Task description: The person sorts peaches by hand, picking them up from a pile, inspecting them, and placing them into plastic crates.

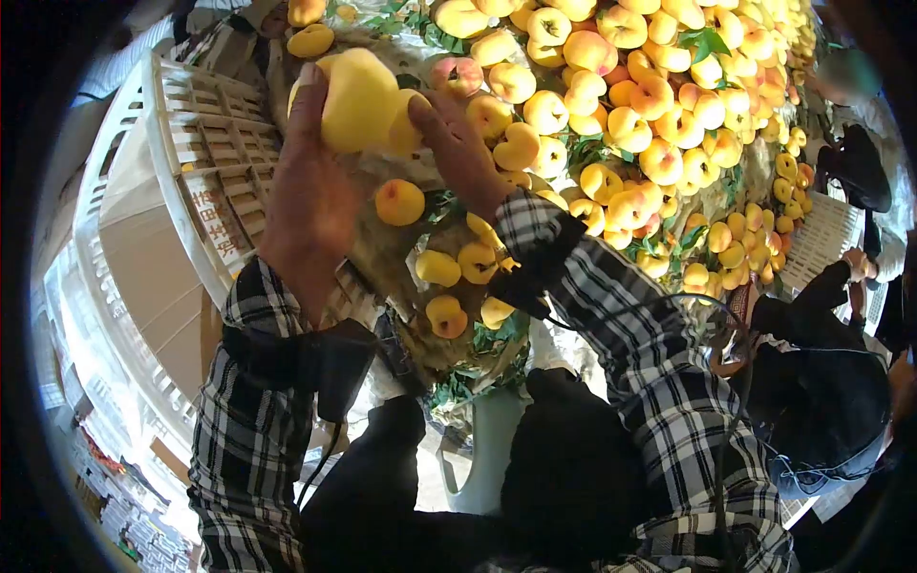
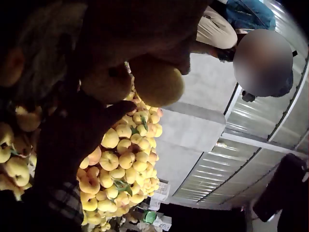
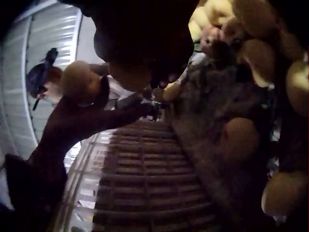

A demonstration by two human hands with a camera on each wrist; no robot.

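My left hand [image 1: 310, 215] grips a large, smooth yellow peach [image 1: 355, 100] at the upper left of the head view, its fingers along the fruit's left side. Right beside it, my right hand [image 1: 460, 153] pinches a smaller yellow peach [image 1: 406, 122], which overlaps the larger one in this view. Both fruits are held up above the heap of flat yellow peaches [image 1: 659, 158]. The left wrist view shows the two peaches side by side, one pale and round [image 2: 159, 86], in shadow among dark fingers. In the right wrist view, a held peach [image 3: 79, 83] appears at the left.
A white slatted plastic crate [image 1: 224, 158] stands at my left. Loose peaches [image 1: 446, 315] lie on the crumpled covering before my knees, with green leaves [image 1: 458, 387] nearby. Another person in dark clothes [image 1: 821, 382] is at the right. A pale green stool [image 1: 492, 439] shows between my legs.
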